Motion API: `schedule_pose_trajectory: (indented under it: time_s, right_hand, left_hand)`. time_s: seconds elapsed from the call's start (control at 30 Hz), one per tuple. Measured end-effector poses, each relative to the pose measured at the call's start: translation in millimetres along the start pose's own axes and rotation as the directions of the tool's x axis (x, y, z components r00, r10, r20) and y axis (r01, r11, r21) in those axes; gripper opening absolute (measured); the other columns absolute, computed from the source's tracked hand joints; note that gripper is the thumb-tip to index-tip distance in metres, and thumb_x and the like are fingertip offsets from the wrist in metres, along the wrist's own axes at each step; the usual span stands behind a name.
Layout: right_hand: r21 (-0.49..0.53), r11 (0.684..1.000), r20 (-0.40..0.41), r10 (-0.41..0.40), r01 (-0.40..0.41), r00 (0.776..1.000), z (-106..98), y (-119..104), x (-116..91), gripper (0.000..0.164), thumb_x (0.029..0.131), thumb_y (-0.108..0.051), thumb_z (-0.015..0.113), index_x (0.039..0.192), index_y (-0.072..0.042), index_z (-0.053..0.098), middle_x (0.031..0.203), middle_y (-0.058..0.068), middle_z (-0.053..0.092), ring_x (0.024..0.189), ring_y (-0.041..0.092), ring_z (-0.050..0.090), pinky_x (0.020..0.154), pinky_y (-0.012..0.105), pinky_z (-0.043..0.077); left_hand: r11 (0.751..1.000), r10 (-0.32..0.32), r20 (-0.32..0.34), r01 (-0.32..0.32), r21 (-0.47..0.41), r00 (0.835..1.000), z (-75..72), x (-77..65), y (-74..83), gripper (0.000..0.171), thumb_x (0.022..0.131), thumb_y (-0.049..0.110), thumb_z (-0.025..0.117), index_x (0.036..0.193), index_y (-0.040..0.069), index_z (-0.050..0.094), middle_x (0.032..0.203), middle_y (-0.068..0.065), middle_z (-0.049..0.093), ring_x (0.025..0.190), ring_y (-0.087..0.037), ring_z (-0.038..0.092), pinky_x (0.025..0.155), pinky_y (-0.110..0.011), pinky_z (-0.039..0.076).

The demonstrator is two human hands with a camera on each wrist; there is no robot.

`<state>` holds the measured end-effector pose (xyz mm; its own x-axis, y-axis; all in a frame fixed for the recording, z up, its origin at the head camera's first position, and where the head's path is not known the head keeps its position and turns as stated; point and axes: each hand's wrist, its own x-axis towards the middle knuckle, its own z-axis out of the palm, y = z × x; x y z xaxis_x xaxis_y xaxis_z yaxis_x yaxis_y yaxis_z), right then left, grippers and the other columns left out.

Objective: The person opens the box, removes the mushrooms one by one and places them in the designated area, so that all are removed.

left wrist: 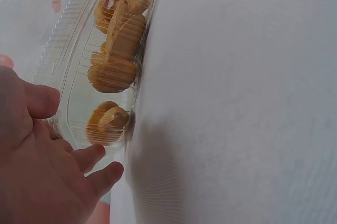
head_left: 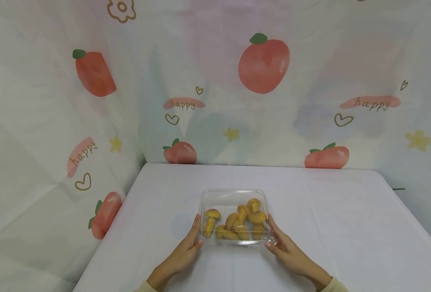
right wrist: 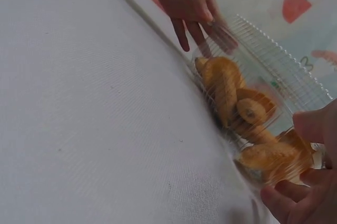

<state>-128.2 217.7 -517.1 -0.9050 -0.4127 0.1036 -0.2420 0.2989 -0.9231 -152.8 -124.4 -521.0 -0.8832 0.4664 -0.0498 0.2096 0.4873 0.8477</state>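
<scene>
Left hand (head_left: 182,253), right hand (head_left: 290,253) hold box (head_left: 223,199); table side edges (head_left: 412,222) distant.

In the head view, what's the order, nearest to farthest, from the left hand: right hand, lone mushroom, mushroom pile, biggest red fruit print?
1. Lone mushroom: left part of the clear box.
2. Mushroom pile: box's middle and right.
3. Right hand: box's right side.
4. Biggest red fruit print: high on the wall.

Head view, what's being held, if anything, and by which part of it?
The clear plastic box is held by its two opposite ends, near the corners closest to the person: left hand on one, right hand on the other.
</scene>
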Motion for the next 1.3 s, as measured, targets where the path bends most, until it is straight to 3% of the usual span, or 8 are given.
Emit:
schedule_pose_trajectory:
  time_s: [0.27,0.7,0.87,0.93,1.0,1.1,1.2,1.3]
  right_hand:
    - [-0.038,0.999,-0.013,0.023,-0.023,1.0,-0.3,-1.5,0.9,0.081,0.104,-0.015,0.055,0.157,0.011,0.0,0.162,0.037,-0.007,0.144,0.061,0.007,0.107,0.052,0.027]
    - [0.014,1.0,-0.024,0.013,-0.012,1.0,-3.6,1.7,5.1,0.081,0.101,-0.01,0.059,0.158,0.01,0.004,0.162,0.038,-0.002,0.141,0.06,0.021,0.103,0.049,0.045]
    - [-0.134,0.991,-0.062,0.022,-0.03,0.998,0.1,-1.4,3.8,0.075,0.105,-0.015,0.054,0.16,0.004,0.007,0.163,0.036,0.007,0.141,0.059,0.029,0.105,0.052,0.043]
    - [-0.209,0.977,-0.092,0.011,-0.03,0.996,2.9,-2.2,3.1,0.071,0.106,-0.018,0.05,0.161,0.001,0.009,0.164,0.034,0.012,0.142,0.056,0.031,0.112,0.041,0.041]
    - [-0.242,0.97,-0.116,-0.008,-0.02,0.993,6.1,-2.0,2.5,0.069,0.107,-0.018,0.047,0.162,-0.002,0.009,0.165,0.032,0.013,0.146,0.049,0.027,0.117,0.024,0.03]
    - [-0.244,0.97,-0.148,-0.048,0.01,0.988,10.4,1.2,2.0,0.066,0.108,-0.016,0.045,0.162,-0.003,0.01,0.165,0.032,0.013,0.154,0.017,0.015,0.109,0.002,0.013]
    - [-0.238,0.971,-0.162,-0.076,0.035,0.984,13.8,5.2,1.5,0.065,0.108,-0.014,0.044,0.162,-0.003,0.009,0.164,0.034,0.013,0.143,-0.015,0.004,0.107,-0.003,0.009]
    - [-0.255,0.966,-0.179,-0.084,0.036,0.98,16.1,8.0,1.5,0.064,0.109,-0.014,0.043,0.162,-0.002,0.01,0.163,0.035,0.015,0.137,-0.022,0.004,0.107,-0.002,0.009]
  left_hand:
    - [0.999,-0.001,-0.03,0.003,0.044,1.0,0.6,-1.7,-1.2,0.068,0.109,0.021,0.039,0.163,0.011,-0.001,0.171,-0.011,-0.004,0.158,-0.033,0.004,0.122,-0.058,0.011]
    - [0.989,-0.02,-0.085,0.033,0.147,0.996,3.1,-2.3,1.3,0.064,0.109,0.02,0.038,0.163,0.01,0.004,0.17,-0.013,0.003,0.153,-0.036,0.027,0.122,-0.058,0.02]
    - [0.986,-0.003,-0.103,0.02,0.167,0.995,3.8,-3.0,2.7,0.064,0.109,0.017,0.039,0.163,0.007,0.005,0.17,-0.014,0.004,0.156,-0.034,0.018,0.122,-0.057,0.02]
    - [0.985,0.001,-0.112,0.019,0.172,0.994,4.6,-2.5,2.6,0.064,0.109,0.015,0.039,0.162,0.006,0.006,0.17,-0.014,0.005,0.156,-0.033,0.016,0.122,-0.056,0.02]
    - [0.986,0.004,-0.118,0.016,0.169,0.993,5.3,-2.1,2.6,0.064,0.108,0.014,0.039,0.162,0.005,0.006,0.17,-0.014,0.005,0.156,-0.033,0.016,0.121,-0.056,0.02]
    - [0.988,0.005,-0.122,0.014,0.151,0.993,6.1,-1.4,2.1,0.064,0.108,0.013,0.039,0.162,0.005,0.006,0.171,-0.013,0.004,0.156,-0.033,0.015,0.122,-0.056,0.019]
    - [0.99,0.012,-0.125,0.006,0.143,0.992,6.6,-1.4,1.2,0.064,0.108,0.012,0.039,0.162,0.005,0.006,0.171,-0.014,0.004,0.156,-0.034,0.016,0.121,-0.057,0.02]
    - [0.991,0.014,-0.127,0.004,0.135,0.992,7.0,-1.6,0.3,0.064,0.108,0.012,0.039,0.162,0.005,0.006,0.171,-0.014,0.005,0.156,-0.035,0.017,0.121,-0.058,0.02]
